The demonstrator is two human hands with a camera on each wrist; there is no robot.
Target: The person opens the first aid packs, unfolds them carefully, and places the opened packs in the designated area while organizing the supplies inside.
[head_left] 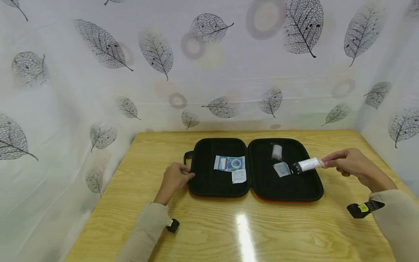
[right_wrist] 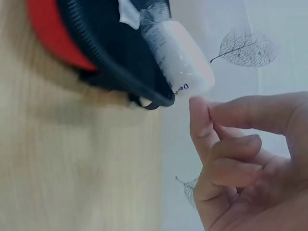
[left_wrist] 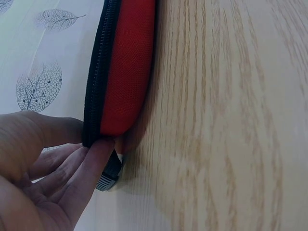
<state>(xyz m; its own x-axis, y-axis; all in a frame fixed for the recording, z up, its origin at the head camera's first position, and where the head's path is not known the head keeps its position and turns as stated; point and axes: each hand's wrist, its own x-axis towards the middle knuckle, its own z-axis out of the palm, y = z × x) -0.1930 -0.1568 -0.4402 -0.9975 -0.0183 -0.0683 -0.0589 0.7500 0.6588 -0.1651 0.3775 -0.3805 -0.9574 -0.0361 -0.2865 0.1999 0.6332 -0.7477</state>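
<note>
A zippered case [head_left: 216, 189], black inside and red outside, lies unfolded on the wooden table. My left hand [head_left: 175, 178] pinches its left edge between thumb and fingers; the left wrist view shows the red side [left_wrist: 130, 67] and black zipper there. Over the right half, my right hand [head_left: 355, 165] pinches the end of the clear wrapper on a white bandage roll [head_left: 309, 165]. In the right wrist view, the roll [right_wrist: 185, 62] hangs tilted near the case's zippered rim, thumb and index fingertip together at its wrapper.
In the left half lie a blue-and-white packet [head_left: 226, 163] and a small white packet [head_left: 239, 176]. The right half holds a smaller wrapped white roll [head_left: 276, 152] and another white packet [head_left: 281, 169]. Behind the table [head_left: 203, 229] hangs a leaf-patterned curtain [head_left: 229, 80].
</note>
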